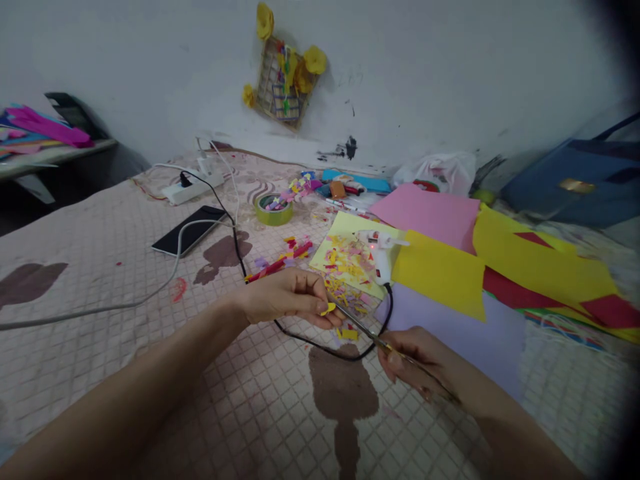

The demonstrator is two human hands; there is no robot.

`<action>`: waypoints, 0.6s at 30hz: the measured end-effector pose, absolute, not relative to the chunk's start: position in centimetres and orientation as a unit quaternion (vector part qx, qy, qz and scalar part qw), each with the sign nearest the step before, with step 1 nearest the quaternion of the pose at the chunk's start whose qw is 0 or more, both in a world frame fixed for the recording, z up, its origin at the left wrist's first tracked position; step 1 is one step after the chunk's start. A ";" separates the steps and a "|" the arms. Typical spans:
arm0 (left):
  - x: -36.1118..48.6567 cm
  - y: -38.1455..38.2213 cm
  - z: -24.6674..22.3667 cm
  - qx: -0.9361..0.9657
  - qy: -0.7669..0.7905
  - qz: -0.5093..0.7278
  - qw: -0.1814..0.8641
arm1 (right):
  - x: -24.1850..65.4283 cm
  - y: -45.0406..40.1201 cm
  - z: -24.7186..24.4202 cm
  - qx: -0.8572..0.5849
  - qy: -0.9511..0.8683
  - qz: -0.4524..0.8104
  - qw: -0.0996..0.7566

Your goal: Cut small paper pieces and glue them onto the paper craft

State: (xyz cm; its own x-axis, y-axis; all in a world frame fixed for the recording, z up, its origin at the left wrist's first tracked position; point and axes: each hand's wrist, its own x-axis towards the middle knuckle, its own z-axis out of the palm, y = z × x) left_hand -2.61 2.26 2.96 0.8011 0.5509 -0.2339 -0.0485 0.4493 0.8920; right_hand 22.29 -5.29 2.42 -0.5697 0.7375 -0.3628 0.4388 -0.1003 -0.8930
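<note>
Yellow scrap, slim metal scissors

The left hand and left forearm, lower left, are bare; the dim right forearm, lower right, seems bare.

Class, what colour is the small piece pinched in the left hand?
Yellow. The small piece in the left hand shows in the head view.

the light is dim, right corners dark, edges apparently blurred.
</note>
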 end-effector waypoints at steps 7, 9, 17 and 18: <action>-2.7 2.3 2.7 0.490 0.251 0.179 0.816 | 22.4 -5.2 2.7 -0.453 -0.674 0.571 0.117; -2.7 2.3 2.7 0.488 0.247 0.178 0.818 | 22.5 -5.2 2.7 -0.454 -0.682 0.564 0.109; -2.6 2.2 2.6 0.478 0.236 0.174 0.828 | 22.4 -5.2 3.2 -0.458 -0.699 0.543 0.078; -2.6 2.2 2.5 0.478 0.236 0.173 0.828 | 22.3 -5.2 3.3 -0.458 -0.699 0.544 0.080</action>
State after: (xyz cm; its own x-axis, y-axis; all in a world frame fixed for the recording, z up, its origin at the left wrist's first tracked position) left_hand -2.56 2.21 2.53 0.8284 0.5126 -0.2258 -0.0608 0.4830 0.8735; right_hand 22.33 -5.18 3.30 -0.5673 0.7270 -0.3868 0.5537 -0.0109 -0.8326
